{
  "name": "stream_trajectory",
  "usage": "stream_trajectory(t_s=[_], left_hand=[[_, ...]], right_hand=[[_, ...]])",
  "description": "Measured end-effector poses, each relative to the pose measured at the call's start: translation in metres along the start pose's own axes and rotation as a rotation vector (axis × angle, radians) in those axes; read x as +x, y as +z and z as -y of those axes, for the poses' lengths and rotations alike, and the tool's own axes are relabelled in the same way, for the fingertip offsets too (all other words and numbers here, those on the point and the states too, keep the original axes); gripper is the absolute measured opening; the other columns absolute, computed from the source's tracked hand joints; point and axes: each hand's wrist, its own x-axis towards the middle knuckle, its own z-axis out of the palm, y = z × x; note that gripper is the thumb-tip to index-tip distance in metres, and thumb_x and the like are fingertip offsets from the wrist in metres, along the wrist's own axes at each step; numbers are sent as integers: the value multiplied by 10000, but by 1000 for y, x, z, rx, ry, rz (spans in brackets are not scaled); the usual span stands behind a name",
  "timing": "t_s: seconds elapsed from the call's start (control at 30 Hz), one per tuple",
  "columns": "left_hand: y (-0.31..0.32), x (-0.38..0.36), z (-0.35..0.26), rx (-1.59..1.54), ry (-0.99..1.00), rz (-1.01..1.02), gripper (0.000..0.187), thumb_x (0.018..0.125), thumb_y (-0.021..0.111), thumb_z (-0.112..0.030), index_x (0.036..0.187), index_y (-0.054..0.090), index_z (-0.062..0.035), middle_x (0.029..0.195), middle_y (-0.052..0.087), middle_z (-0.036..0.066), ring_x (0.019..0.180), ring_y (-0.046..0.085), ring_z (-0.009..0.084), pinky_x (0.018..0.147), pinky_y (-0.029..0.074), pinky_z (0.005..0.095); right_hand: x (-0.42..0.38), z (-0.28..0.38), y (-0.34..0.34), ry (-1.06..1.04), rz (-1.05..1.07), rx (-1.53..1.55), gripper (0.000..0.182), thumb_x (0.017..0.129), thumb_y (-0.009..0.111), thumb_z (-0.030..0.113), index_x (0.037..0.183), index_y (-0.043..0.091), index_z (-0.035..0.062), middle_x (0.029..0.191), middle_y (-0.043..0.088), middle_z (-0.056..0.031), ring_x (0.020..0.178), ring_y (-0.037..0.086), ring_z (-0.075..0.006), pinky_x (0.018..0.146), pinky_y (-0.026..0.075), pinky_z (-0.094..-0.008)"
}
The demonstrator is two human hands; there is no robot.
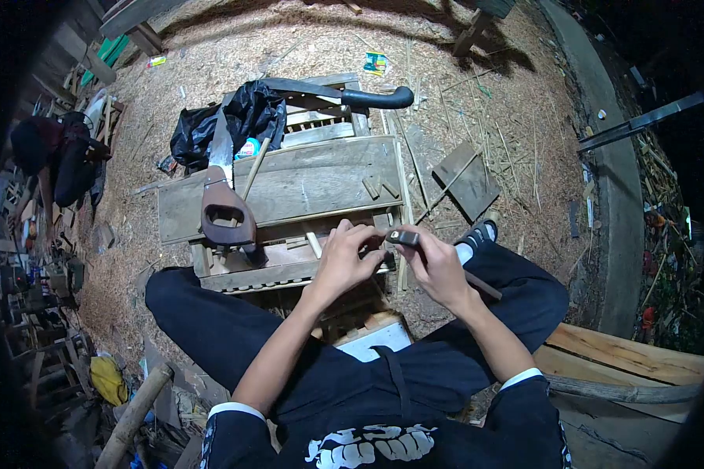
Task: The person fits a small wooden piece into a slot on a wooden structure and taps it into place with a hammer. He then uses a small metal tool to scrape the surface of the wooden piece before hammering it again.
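Note:
My right hand [440, 270] is closed around a hammer [405, 238], gripping it close to its dark head, and the handle sticks out behind toward my knee. Just to the left is my left hand [346, 254], with its fingers curled and its thumb and fingertips pointing at the hammer head. Anything small between those fingertips is too dark to make out. Both hands are above the near edge of a low wooden bench [281, 184]. A handsaw [225, 215] with a brown handle lies across the bench's left part. Short wood strips [379, 187] rest on the right part.
A black plastic bag [235, 121] and a black-handled saw [368, 97] lie at the bench's far side. A square board [466, 181] is on the shavings-covered ground to the right. Another person [59, 156] crouches at far left. Planks [626, 356] lie at my right.

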Motion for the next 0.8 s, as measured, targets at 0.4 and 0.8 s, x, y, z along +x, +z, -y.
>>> stream_trajectory(t_s=[0.4,0.8], left_hand=[[0,0,5,-2,13,-22,403,805,855,-244,1180,769,-125,884,684,124,963,594,346,884,490,460],[-2,1,0,-14,-30,-6,398,811,856,-241,1187,773,-140,869,695,132,936,591,331,856,487,466]], right_hand=[[2,3,4,-168,-87,-102,406,899,698,2,1298,649,53,1092,754,-185,927,754,-378,764,613,-446],[0,3,6,-145,-150,-12,359,920,715,44,1274,655,41,1045,756,-190,886,756,-390,749,604,-460]])
